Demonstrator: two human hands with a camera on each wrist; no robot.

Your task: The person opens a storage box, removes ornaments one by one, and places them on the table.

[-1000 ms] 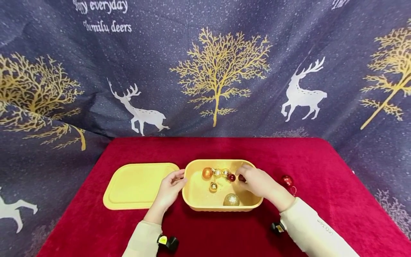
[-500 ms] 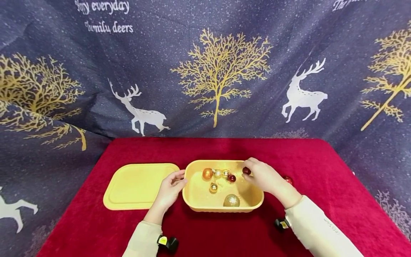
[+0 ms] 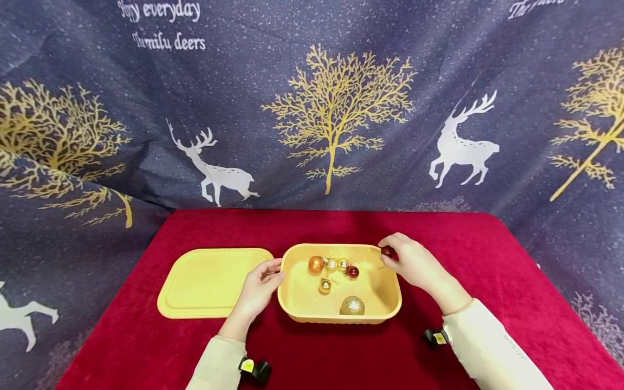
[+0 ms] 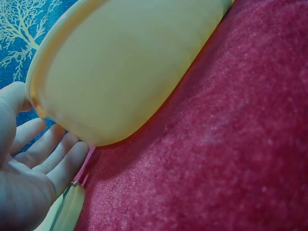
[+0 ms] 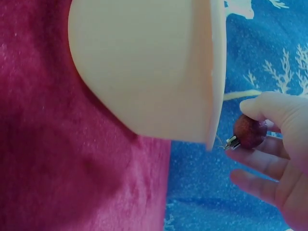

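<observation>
In the head view, my right hand (image 3: 414,262) is above the right end of an open yellow box (image 3: 312,317). It pinches a dark red glittery bauble (image 5: 250,131) between thumb and fingers; the bauble's metal cap and string loop point toward the rim in the right wrist view. My left hand (image 3: 259,283) rests at the box's left end, its relaxed fingers touching the outer wall and the thumb at the rim. Inside the box lie an orange bauble (image 3: 316,264), several small gold baubles (image 3: 325,286), a small dark red bauble (image 3: 352,272) and a large gold glitter bauble (image 3: 352,305).
A yellow lid (image 3: 209,281) lies flat to the left of the box, partly behind the left hand. Red velvety cloth (image 3: 468,238) covers the table. Behind it hangs a dark blue backdrop (image 3: 292,135) with deer and trees.
My right hand has lifted the dark red bauble from inside the box up and right, past the rim. Its forearm now hides the red bauble on the cloth. My left hand has stayed put.
</observation>
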